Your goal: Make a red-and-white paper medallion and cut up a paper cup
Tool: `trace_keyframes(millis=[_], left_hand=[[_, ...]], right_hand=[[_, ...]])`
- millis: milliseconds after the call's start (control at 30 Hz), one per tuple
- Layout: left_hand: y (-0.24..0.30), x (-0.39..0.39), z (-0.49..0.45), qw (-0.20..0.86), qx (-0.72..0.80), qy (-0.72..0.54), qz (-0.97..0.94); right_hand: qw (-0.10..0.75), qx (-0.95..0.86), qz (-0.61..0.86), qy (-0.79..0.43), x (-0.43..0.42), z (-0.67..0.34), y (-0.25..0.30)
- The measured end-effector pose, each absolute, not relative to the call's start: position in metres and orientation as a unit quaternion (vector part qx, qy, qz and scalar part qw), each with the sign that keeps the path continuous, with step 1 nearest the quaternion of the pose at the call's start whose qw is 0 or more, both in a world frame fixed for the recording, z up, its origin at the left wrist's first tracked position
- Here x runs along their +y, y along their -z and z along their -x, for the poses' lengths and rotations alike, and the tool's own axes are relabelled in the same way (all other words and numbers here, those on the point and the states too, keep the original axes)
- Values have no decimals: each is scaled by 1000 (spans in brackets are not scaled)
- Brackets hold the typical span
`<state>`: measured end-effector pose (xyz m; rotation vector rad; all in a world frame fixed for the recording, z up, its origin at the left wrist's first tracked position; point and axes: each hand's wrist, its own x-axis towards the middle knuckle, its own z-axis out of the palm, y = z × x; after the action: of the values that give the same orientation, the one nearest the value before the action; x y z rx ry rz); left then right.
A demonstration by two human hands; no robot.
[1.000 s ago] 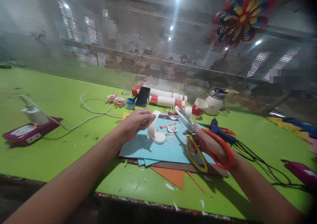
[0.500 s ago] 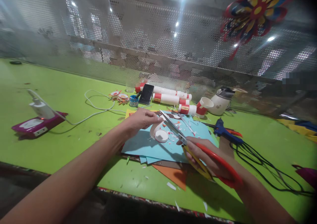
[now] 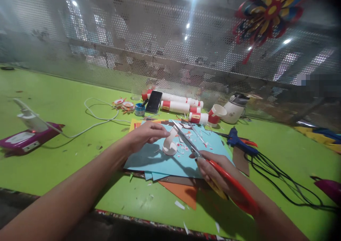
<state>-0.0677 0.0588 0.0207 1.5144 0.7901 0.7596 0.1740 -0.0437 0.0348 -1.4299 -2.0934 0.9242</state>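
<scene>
My left hand point(image 3: 146, 136) pinches the upper end of a white paper cup piece point(image 3: 168, 141), a curled strip with a round base at its lower end. It hangs just over light blue paper sheets point(image 3: 149, 162) strewn with small white and red scraps. In my right hand point(image 3: 213, 166) are scissors point(image 3: 190, 142) with one red and one yellow handle. Their narrow metal blades point up and left, with the tips close to the strip; whether they touch it I cannot tell.
Behind the sheets are red-and-white paper cups point(image 3: 174, 107), a phone point(image 3: 153, 101), a blue-lidded jar point(image 3: 140, 109) and a white kettle-like container point(image 3: 234, 108). A blue glue gun point(image 3: 241, 143) with black cable lies right. A purple power strip point(image 3: 29, 139) with a charger sits left.
The paper cup piece has turned in my left hand, its round base now tilted. The scissors' handles are closer together. The whole view has shifted slightly.
</scene>
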Motion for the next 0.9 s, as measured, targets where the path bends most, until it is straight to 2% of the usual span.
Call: trace_keyframes(millis=[200,367,900], left_hand=[[-18,59,64,588,355,-328,-648],[-22,56,64,586,347,-363,-636],[-32,54,72,534,347,-303,-709]], right_hand=[[249,-739,514,-357,-38,-180,-30],[204,-755,498,-375,-49,-174,-46],[179,-785,517,-290,-52,-174,-40]])
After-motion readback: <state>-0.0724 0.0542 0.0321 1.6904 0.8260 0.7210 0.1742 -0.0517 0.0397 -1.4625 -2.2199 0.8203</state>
